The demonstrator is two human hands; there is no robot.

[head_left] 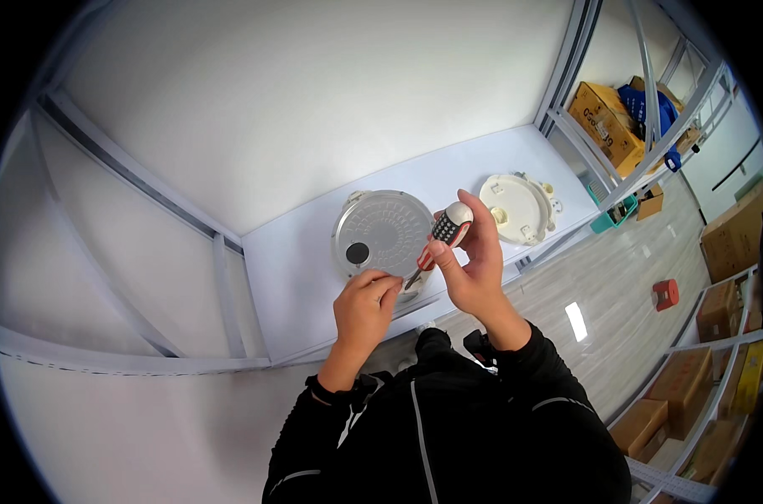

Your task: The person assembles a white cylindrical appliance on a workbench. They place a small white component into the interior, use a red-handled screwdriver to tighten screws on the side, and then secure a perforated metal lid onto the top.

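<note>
Right hand grip closed round screwdriver, handle up, tip angled down-left toward left fingertips. Left hand pinched at tip, on near edge of grey disc; whether it holds anything, cannot tell. Disc flat on tabletop. Cream lid beyond right grip, apart.

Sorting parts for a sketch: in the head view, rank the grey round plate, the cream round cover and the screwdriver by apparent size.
1. Grey round plate
2. Cream round cover, though it lies farther away
3. Screwdriver, in the right hand
</note>
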